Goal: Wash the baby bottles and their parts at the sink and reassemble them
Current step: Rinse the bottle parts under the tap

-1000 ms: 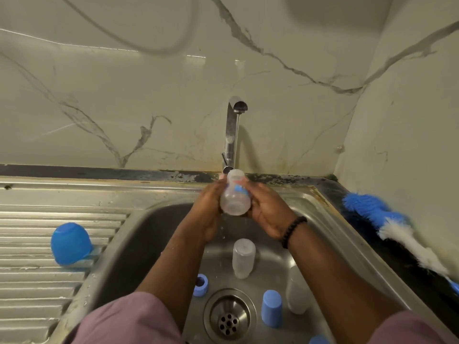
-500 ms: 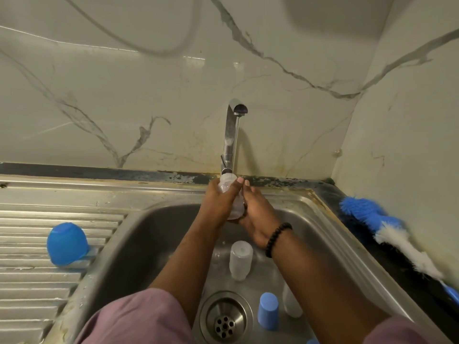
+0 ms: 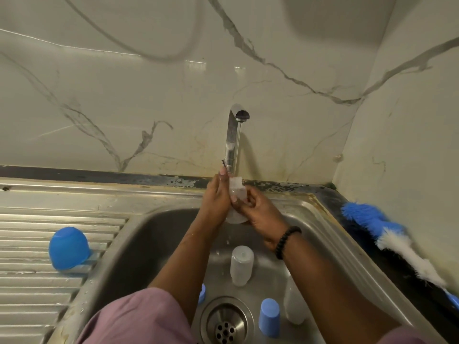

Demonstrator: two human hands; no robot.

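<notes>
At the left of the frame I see a blue cap (image 3: 68,248) lying on the ribbed drainboard (image 3: 29,294), probably parked there to drip clear of the basin. Moving to the centre, my left hand (image 3: 215,202) and right hand (image 3: 258,214) meet just under the tap (image 3: 233,135), both wrapped round a clear bottle (image 3: 237,194), the left flat along its side, the right's fingers curled on it. I judge it is held there to catch the water, though I cannot make out any stream. Below them, in the sink (image 3: 330,234), another clear bottle (image 3: 241,265) lies near the drain (image 3: 226,321), with a blue cup (image 3: 269,316) beside it. A small blue part (image 3: 202,292) is mostly hidden by my left arm, and a second pale bottle (image 3: 294,306) is half covered by my right forearm. At the right edge, a brush (image 3: 387,234) rests on the dark desk (image 3: 407,289), its handle cut off.
</notes>
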